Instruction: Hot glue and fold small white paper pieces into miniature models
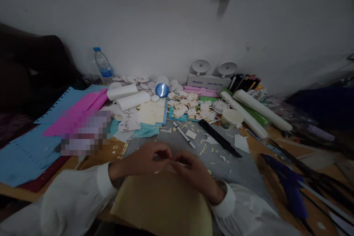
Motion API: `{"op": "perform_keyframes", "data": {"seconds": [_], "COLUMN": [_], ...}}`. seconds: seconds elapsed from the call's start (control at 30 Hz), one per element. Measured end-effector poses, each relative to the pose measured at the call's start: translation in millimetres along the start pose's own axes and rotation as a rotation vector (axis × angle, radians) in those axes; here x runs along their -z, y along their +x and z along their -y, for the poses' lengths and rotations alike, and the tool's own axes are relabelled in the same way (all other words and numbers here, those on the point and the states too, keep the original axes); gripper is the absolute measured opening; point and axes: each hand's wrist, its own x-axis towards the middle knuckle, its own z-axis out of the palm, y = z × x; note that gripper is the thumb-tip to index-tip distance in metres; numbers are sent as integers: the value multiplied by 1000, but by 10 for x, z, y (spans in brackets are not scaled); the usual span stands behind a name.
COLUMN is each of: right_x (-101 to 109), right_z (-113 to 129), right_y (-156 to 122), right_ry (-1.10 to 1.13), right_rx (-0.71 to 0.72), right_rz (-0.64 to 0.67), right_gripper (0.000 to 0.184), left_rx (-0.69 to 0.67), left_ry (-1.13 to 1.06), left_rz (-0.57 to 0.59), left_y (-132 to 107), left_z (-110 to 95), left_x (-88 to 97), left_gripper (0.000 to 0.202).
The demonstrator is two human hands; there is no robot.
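Observation:
My left hand point(146, 158) and my right hand point(196, 172) meet at the fingertips, each in a pinch. Between them is something small and pale, too dim to make out. Just below, a large tan sheet of paper point(163, 204) extends over the table's near edge. Beyond my hands, a white marker point(184, 135) lies on the grey mat point(238, 177), beside a small cream paper square point(191, 134). To its right rests a long black cutter knife point(219, 138). Scraps of paper are scattered around them.
Cream square cutouts point(188, 105) are heaped at the back, near a paper cup point(231, 117) and white rolls point(246, 116). A blue glue gun point(287, 182) and scissors point(309, 171) lie right. Blue sheets point(24, 155), pink paper point(79, 112) and a bottle point(103, 67) stand left.

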Motion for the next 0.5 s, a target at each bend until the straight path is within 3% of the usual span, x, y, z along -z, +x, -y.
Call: {"op": "perform_keyframes", "data": {"seconds": [0.5], "right_x": [-62], "right_z": [-5], "right_y": [-10], "right_ry": [25], "right_rx": [25], "right_rz": [-57], "right_gripper": [15], "left_rx": [-14], "left_ry": [89], "left_rz": [43], "left_y": [-1], "left_z": [69], "left_x": [41], "left_gripper": [10]}}
